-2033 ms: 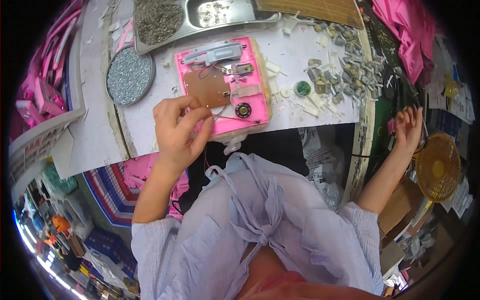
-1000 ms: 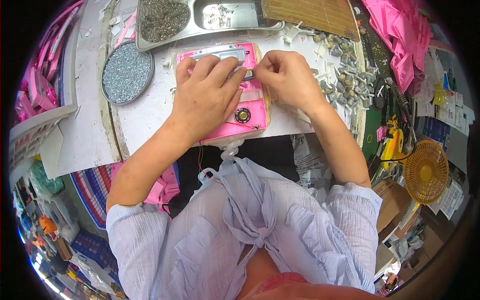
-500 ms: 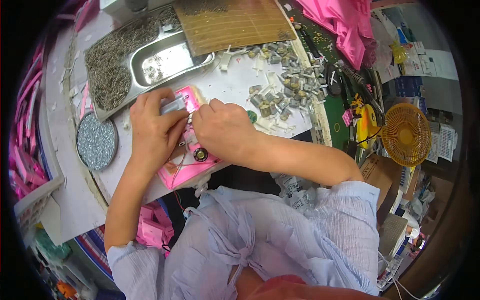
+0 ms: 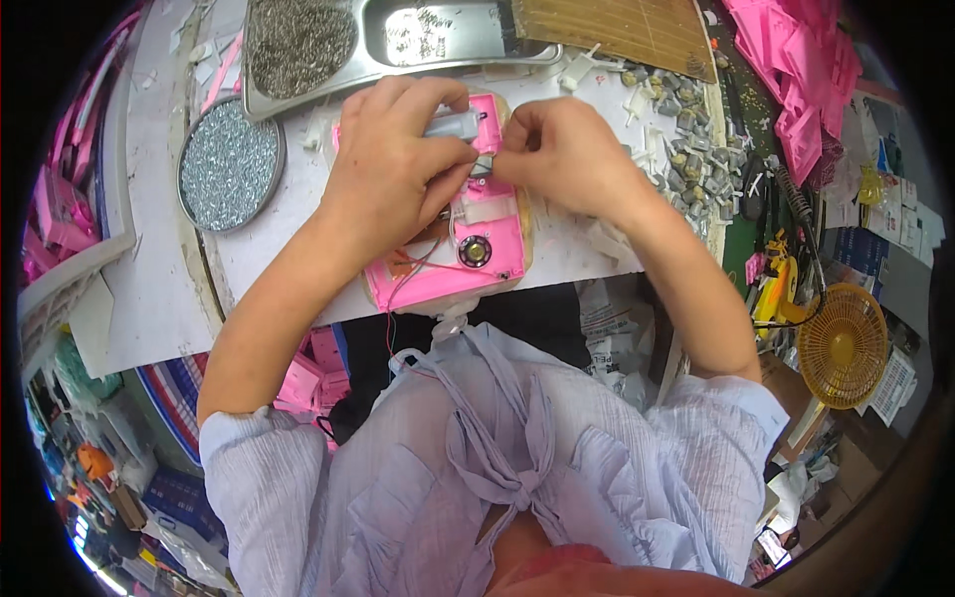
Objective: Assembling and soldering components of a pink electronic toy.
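Observation:
A pink plastic housing [image 4: 448,283] lies on the white table in front of me, with a round black speaker [image 4: 475,251] and thin wires inside it. My left hand [image 4: 393,164] is bent over its far left side, thumb and forefinger closed against a small silver metal part [image 4: 481,165]. A grey plastic piece [image 4: 453,125] shows under the curled fingers. My right hand [image 4: 572,159] is closed in a pinch at the housing's right edge, its fingertips beside the silver part. Whatever the right fingertips hold is hidden or too small to make out.
A round dish of small silver screws [image 4: 231,169] stands at the left. Behind the housing sits a metal tray [image 4: 348,75] with small metal parts. Several small motors [image 4: 696,139] lie at the right, near pink parts [image 4: 796,90] and a yellow fan [image 4: 842,345].
The view has shifted, so the table sits higher and further right in it. My right hand has drawn back to the housing's right edge, uncovering more of it. My left hand stays on the housing.

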The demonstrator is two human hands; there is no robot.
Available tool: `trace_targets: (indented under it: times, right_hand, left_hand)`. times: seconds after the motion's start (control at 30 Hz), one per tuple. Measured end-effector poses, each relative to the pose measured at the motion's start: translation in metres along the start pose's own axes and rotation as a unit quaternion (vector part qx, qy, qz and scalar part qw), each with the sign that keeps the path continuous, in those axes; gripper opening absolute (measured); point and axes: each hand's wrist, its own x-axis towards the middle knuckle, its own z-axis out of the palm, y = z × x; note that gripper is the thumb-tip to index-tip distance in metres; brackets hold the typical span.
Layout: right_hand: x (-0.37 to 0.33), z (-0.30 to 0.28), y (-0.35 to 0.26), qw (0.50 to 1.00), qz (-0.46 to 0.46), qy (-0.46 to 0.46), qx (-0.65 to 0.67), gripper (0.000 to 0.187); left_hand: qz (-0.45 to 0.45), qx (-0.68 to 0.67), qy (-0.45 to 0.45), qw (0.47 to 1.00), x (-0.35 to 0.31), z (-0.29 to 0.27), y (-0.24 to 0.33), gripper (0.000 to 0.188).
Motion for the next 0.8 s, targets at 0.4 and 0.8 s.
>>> trace_targets:
  times: [0.4,0.8]
  right_hand:
    - [-0.020,0.003,-0.013,0.972,-0.145,0.086,-0.165,0.017]
    - [-0.009,0.009,0.010,0.996,0.005,0.040,0.085,0.027]
  left_hand:
    - [0.020,0.008,0.043,0.999,-0.003,0.007,0.000,0.009]
    - [0.015,0.001,0.047,0.999,-0.005,0.008,0.000,0.009]
